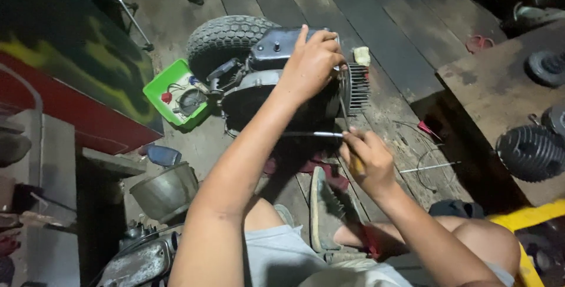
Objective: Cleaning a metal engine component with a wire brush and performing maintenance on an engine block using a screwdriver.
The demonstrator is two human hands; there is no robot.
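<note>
Forearms reach out from the near edge toward a small engine that sits on the dark plank floor, mid-frame. Left arm runs long and almost straight from the near left up to the engine; the left hand lies palm-down over the engine's top right edge, wrist slightly bent, fingers curled and close together, gripping the black cover, index tip pointing far. Right arm comes in from the near right, elbow bent above the knee; the right hand sits just near of the engine, fingers folded together around the yellowish handle of a screwdriver, thumb pressed on top. The metal shaft points left, roughly level, its tip against the engine's dark near side. Cooling fins stick out on the engine's right, just beside the left hand, with a pale rag or block at their far end. A knobby tyre stands touching the engine on its far left. A green tray holding small parts lies left of the engine. A metal bowl rests near left. A black ribbed cylinder lies on a raised board at right. A sandalled foot rests between the arms.
</note>
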